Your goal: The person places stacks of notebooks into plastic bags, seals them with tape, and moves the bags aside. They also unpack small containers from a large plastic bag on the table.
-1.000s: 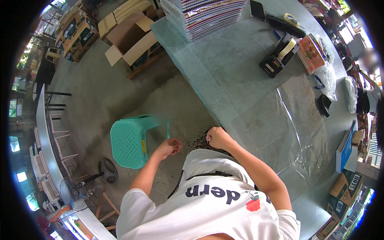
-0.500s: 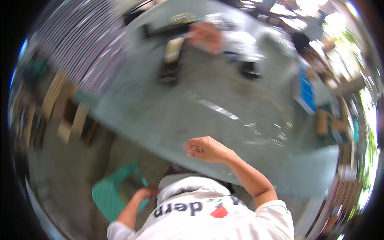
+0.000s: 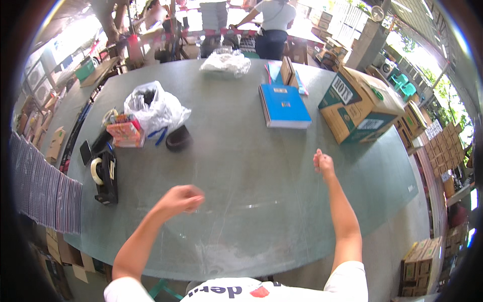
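Both hands hovered over the bare middle of the grey-green table [image 3: 241, 151], each holding nothing. The left hand [image 3: 180, 198] was curled loosely, its fingers blurred, so how tightly they were clenched could not be told. The right hand [image 3: 323, 162] was closed into a loose fist, nearest the cardboard box [image 3: 358, 103] at the table's far right edge and the blue book [image 3: 283, 105] beyond it. The tape dispenser [image 3: 104, 173] lay near the left edge, well apart from the left hand. Half a second earlier the view was smeared and the left hand hung low by a green stool; now both arms reached over the tabletop.
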{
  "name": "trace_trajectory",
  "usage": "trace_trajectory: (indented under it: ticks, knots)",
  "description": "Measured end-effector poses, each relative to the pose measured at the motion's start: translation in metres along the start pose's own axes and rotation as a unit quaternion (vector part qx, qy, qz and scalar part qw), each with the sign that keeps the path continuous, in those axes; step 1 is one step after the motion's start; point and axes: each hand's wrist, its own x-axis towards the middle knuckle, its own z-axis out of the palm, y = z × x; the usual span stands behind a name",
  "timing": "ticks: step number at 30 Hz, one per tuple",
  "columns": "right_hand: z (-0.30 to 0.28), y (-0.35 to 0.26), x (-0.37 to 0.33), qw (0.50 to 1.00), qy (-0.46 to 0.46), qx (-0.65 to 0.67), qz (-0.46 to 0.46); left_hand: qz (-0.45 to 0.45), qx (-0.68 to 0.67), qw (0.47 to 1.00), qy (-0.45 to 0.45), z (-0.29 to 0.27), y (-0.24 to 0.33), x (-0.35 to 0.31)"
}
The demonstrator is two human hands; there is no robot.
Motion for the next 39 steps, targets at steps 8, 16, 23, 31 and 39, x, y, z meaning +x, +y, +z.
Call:
trace_trajectory:
  ticks: [8, 16, 23, 31, 39]
  knots:
    - [0.037, 0.006, 0.165, 0.973, 0.190, 0.133, 0.010, -0.015, -0.111, 0.979, 0.173, 0.079, 0.025, 0.383]
    - [0.006, -0.011, 0.256, 0.957, -0.004, 0.199, 0.212, -0.123, -0.059, 0.974, 0.181, 0.091, 0.062, 0.442]
    - [0.062, -0.062, 0.147, 0.931, -0.191, 0.280, 0.135, -0.120, -0.124, 0.984, 0.047, 0.044, 0.056, 0.352]
    - [0.083, -0.087, -0.032, 0.859, -0.276, 0.429, -0.044, 0.074, -0.110, 0.991, 0.035, 0.029, 0.034, 0.170]
    - [0.185, -0.021, -0.176, 0.831, -0.325, 0.420, -0.166, 0.291, -0.117, 0.949, 0.040, -0.016, -0.003, -0.002]
